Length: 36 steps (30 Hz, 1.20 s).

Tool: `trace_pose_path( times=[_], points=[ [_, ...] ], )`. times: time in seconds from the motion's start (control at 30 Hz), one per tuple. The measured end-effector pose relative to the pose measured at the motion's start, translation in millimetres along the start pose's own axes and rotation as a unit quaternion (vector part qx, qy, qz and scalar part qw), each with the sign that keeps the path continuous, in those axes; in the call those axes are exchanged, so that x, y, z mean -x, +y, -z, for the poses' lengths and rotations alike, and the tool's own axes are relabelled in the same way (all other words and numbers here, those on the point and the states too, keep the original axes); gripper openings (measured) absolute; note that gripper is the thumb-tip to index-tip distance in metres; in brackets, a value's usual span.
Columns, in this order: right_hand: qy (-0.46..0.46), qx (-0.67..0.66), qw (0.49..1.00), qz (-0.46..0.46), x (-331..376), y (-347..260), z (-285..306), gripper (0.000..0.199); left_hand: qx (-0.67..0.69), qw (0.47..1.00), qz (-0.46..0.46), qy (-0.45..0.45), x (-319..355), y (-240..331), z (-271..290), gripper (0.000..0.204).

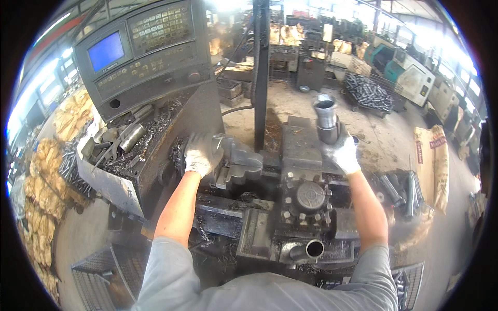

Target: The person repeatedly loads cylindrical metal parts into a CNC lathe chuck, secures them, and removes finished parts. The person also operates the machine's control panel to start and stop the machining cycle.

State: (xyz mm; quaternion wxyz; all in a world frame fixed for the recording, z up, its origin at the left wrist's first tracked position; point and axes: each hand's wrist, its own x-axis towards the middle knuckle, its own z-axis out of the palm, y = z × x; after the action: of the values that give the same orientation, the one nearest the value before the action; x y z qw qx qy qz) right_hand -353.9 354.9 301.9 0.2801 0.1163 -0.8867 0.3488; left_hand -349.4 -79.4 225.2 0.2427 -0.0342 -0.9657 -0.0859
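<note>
My right hand (341, 150), in a white glove with dirty fingers, is wrapped round a grey metal pipe fitting (327, 115). The fitting is held upright above the right side of the lathe, its collared open end facing up. On the left, my gloved left hand (202, 154) rests against the lathe chuck (181, 147), beside its stepped jaws (241, 161). The left fingers blend into the dark metal, so their grip is unclear. Between my arms stands the tool turret (310, 196) with its round cap and bolts. Below it a short open tube (314, 249) points toward me.
A control panel (140, 49) with a blue screen rises at the left. Under it a chip-filled tray (116, 181) holds metal scraps. A dark post (260, 78) stands behind the lathe. Several metal parts (407, 192) lie at the right, near a paper sack (431, 166).
</note>
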Motion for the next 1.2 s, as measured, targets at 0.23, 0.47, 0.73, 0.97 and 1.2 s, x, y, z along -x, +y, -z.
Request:
trace_pose_path(
  times=[0.23,0.47,0.73,0.97,1.2],
  points=[
    [0.055,0.074,0.977,0.193,118,-161,30,0.076,0.383,0.902,-0.154,0.129,96,100,62,0.075],
    [-0.300,0.053,0.948,-0.090,294,-140,-41,0.107,0.773,0.570,0.233,-0.152,260,134,-3,0.044],
    [-0.346,-0.129,0.847,-0.382,398,-71,-68,0.065,0.770,0.368,0.410,-0.322,289,126,-48,0.037],
    [-0.329,-0.120,0.731,-0.586,563,2,156,0.054,0.726,0.587,0.166,-0.318,298,54,-63,0.052],
    [0.153,0.330,0.732,-0.576,590,146,332,0.067,0.822,0.282,0.341,-0.358,287,68,-45,0.070]
  ],
)
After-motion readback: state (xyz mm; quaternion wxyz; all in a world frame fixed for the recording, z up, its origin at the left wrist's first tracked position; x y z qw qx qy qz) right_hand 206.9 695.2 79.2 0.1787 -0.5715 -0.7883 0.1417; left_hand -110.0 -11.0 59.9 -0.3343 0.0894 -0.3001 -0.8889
